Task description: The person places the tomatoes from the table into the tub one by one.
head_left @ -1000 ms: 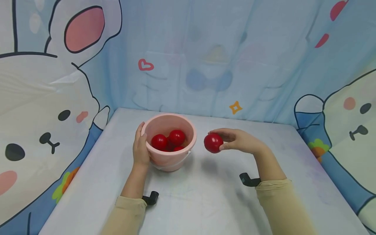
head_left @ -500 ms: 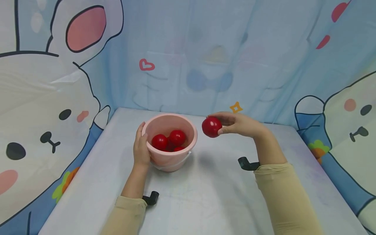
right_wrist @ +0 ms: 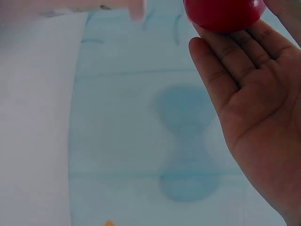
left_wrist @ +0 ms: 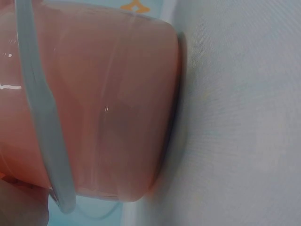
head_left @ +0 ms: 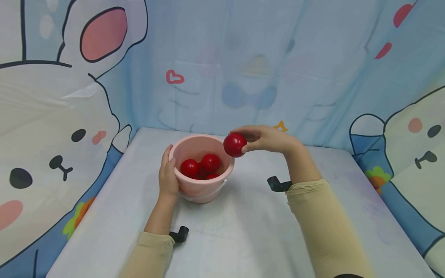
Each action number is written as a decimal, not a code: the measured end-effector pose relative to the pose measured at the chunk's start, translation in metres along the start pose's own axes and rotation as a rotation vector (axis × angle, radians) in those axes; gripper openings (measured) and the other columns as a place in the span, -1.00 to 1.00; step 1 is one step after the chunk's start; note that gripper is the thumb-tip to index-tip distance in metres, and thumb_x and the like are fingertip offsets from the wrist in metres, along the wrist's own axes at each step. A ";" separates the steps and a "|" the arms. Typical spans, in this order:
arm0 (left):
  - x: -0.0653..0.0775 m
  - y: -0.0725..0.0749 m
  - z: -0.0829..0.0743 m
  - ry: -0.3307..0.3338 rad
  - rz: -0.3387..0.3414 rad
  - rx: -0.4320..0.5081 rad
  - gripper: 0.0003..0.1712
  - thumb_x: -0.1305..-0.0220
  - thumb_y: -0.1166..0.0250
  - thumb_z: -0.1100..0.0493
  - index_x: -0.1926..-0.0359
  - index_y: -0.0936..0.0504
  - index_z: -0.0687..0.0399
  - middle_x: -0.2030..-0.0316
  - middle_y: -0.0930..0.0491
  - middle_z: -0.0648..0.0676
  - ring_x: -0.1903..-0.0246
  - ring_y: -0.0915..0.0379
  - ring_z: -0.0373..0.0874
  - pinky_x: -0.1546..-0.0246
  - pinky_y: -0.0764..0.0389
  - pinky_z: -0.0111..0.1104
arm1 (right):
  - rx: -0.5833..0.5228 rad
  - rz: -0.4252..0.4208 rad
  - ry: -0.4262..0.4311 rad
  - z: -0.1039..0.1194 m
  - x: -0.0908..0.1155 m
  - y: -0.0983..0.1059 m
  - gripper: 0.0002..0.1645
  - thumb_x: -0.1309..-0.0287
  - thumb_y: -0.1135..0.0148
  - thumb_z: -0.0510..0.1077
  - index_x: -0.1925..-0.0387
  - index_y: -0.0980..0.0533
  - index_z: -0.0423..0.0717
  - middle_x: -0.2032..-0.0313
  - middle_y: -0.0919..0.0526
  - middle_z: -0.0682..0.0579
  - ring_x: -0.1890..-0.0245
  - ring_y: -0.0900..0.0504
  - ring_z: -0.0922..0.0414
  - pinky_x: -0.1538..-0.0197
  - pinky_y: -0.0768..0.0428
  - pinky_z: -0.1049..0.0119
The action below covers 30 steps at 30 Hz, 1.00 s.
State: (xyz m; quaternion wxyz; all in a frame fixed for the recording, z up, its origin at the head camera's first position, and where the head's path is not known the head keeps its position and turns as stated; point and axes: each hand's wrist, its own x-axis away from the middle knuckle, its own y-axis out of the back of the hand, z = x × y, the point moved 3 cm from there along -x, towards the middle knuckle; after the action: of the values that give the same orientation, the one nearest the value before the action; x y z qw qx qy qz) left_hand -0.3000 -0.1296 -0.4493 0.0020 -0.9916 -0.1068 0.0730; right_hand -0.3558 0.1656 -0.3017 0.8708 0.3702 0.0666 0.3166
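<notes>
A pink bucket [head_left: 199, 191] stands upright on the table, with several shiny red balls [head_left: 210, 163] inside. Against its left side, my left hand [head_left: 168, 175] grips the wall just below the rim; in the left wrist view only part of that hand [left_wrist: 23, 205] shows beside the bucket's pale handle [left_wrist: 44, 113]. Between the thumb and fingers of my right hand [head_left: 265, 138] is another smooth red ball [head_left: 234, 145], held in the air at the bucket's right rim. The right wrist view shows this ball's lower part [right_wrist: 225, 14] at the fingertips.
The table [head_left: 257, 231] has a pale cover. Behind it hangs a blue printed curtain [head_left: 250, 69], with cartoon animals at both sides. The bucket's thin handle [head_left: 222, 185] hangs down its front.
My right hand has risen and moved left with the red ball, from beside the bucket to its right rim. The left hand and the bucket stay put.
</notes>
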 end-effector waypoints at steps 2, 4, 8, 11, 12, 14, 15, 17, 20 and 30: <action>0.000 0.000 0.000 -0.004 0.001 0.001 -0.44 -0.43 0.19 -0.16 -0.42 -0.15 -0.64 -0.43 -0.19 -0.36 -0.45 -0.07 -0.24 -0.45 -0.18 0.10 | 0.005 0.016 0.007 0.005 -0.007 -0.001 -0.26 -0.08 -0.42 0.16 -0.31 -0.39 0.40 -0.24 -0.52 0.24 -0.24 -0.52 0.15 -0.21 -0.58 0.09; -0.001 0.000 0.001 -0.007 0.000 0.000 -0.44 -0.43 0.19 -0.17 -0.42 -0.16 -0.64 -0.43 -0.19 -0.36 -0.45 -0.07 -0.24 -0.45 -0.18 0.10 | 0.016 0.032 0.011 0.010 -0.015 -0.002 -0.26 -0.07 -0.42 0.18 -0.31 -0.39 0.41 -0.24 -0.52 0.26 -0.24 -0.52 0.17 -0.23 -0.57 0.10; -0.001 0.000 0.001 -0.014 -0.006 0.002 -0.44 -0.43 0.19 -0.17 -0.42 -0.16 -0.65 -0.43 -0.20 -0.35 -0.45 -0.07 -0.23 -0.44 -0.19 0.11 | 0.044 0.065 0.017 0.020 -0.030 -0.005 -0.27 -0.09 -0.40 0.17 -0.32 -0.39 0.40 -0.24 -0.52 0.26 -0.26 -0.51 0.18 -0.26 -0.55 0.10; -0.001 -0.001 0.002 -0.014 -0.009 0.008 -0.44 -0.42 0.17 -0.16 -0.42 -0.16 -0.64 -0.43 -0.20 -0.34 -0.45 -0.07 -0.21 -0.42 -0.20 0.14 | 0.055 0.088 0.015 0.026 -0.039 -0.007 -0.29 -0.13 -0.39 0.12 -0.32 -0.39 0.37 -0.23 -0.53 0.25 -0.26 -0.50 0.19 -0.27 -0.53 0.09; -0.001 -0.001 0.002 -0.013 -0.010 0.010 -0.43 -0.41 0.16 -0.16 -0.42 -0.16 -0.64 -0.43 -0.20 -0.34 -0.45 -0.07 -0.21 -0.42 -0.20 0.14 | 0.059 0.093 0.016 0.028 -0.042 -0.008 -0.30 -0.13 -0.39 0.10 -0.32 -0.40 0.35 -0.23 -0.54 0.24 -0.26 -0.51 0.19 -0.27 -0.53 0.09; -0.001 -0.002 0.002 -0.011 -0.008 0.015 -0.43 -0.41 0.13 -0.15 -0.42 -0.16 -0.64 -0.43 -0.20 -0.34 -0.45 -0.08 -0.20 -0.41 -0.22 0.15 | 0.071 0.100 0.014 0.030 -0.046 -0.009 -0.31 -0.14 -0.38 0.07 -0.32 -0.40 0.35 -0.21 -0.55 0.24 -0.24 -0.52 0.19 -0.26 -0.54 0.10; -0.001 -0.002 0.002 -0.007 -0.008 0.017 -0.43 -0.40 0.13 -0.15 -0.41 -0.16 -0.66 -0.43 -0.20 -0.35 -0.45 -0.08 -0.21 -0.41 -0.22 0.15 | 0.078 0.102 0.015 0.031 -0.048 -0.010 -0.31 -0.14 -0.38 0.06 -0.32 -0.40 0.34 -0.21 -0.55 0.24 -0.23 -0.52 0.20 -0.25 -0.55 0.11; -0.001 -0.002 0.002 -0.004 -0.008 0.021 -0.43 -0.40 0.12 -0.16 -0.40 -0.17 -0.67 -0.42 -0.20 -0.36 -0.44 -0.08 -0.21 -0.40 -0.23 0.14 | 0.087 0.110 0.016 0.033 -0.051 -0.011 -0.31 -0.15 -0.38 0.04 -0.32 -0.41 0.33 -0.19 -0.57 0.23 -0.21 -0.53 0.20 -0.23 -0.57 0.12; -0.001 -0.002 0.002 -0.006 -0.007 0.022 -0.43 -0.40 0.13 -0.17 -0.41 -0.17 -0.67 -0.43 -0.20 -0.35 -0.44 -0.08 -0.20 -0.40 -0.23 0.15 | 0.092 0.128 0.019 0.036 -0.057 -0.013 -0.33 -0.16 -0.36 0.02 -0.31 -0.41 0.30 -0.16 -0.58 0.22 -0.18 -0.55 0.19 -0.21 -0.58 0.13; -0.001 -0.001 0.002 0.008 -0.011 0.019 -0.43 -0.39 0.08 -0.17 -0.40 -0.16 -0.67 -0.42 -0.21 -0.35 -0.43 -0.09 -0.21 -0.39 -0.26 0.13 | 0.135 0.204 0.023 0.055 -0.084 -0.028 -0.37 -0.15 -0.34 -0.01 -0.27 -0.45 0.27 -0.10 -0.60 0.21 -0.13 -0.56 0.17 -0.17 -0.61 0.13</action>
State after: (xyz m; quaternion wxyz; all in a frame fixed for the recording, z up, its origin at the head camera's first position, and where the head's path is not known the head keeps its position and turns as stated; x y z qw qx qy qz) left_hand -0.3018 -0.1287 -0.4509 0.0120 -0.9912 -0.1113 0.0700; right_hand -0.3887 0.0671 -0.2919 0.8063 0.4291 0.0597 0.4026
